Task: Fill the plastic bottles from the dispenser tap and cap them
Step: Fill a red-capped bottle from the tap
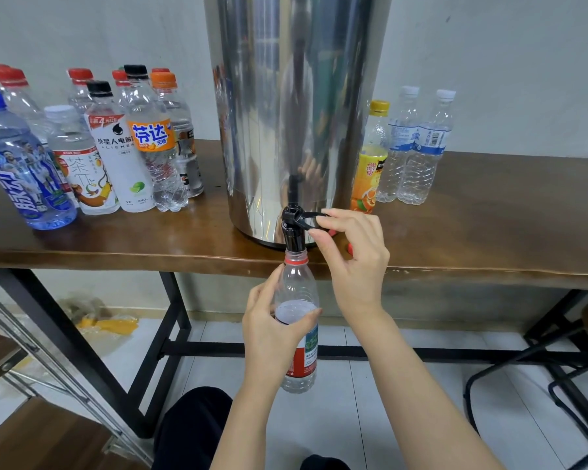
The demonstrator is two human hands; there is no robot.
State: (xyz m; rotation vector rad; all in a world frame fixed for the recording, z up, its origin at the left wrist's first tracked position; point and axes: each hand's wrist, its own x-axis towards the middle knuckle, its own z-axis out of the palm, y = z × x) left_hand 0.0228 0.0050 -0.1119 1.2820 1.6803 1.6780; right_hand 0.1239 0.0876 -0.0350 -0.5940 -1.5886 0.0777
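A tall steel dispenser (286, 106) stands at the table's front edge, its black tap (294, 228) hanging over the edge. My left hand (272, 330) grips a clear plastic bottle (297, 290) with a red-and-white label, held upright with its open neck right under the spout. Water fills the bottle up to about its shoulder. My right hand (353, 259) pinches the tap's black lever between thumb and fingers. A small red thing, perhaps the bottle's cap, shows under my right hand's fingers.
Several capped bottles (116, 144) crowd the brown table (489, 232) left of the dispenser. Right of it stand a yellow-capped juice bottle (370, 164) and two clear white-capped bottles (418, 147). Black table legs, a white tiled floor and a black stool frame (564, 368) lie below.
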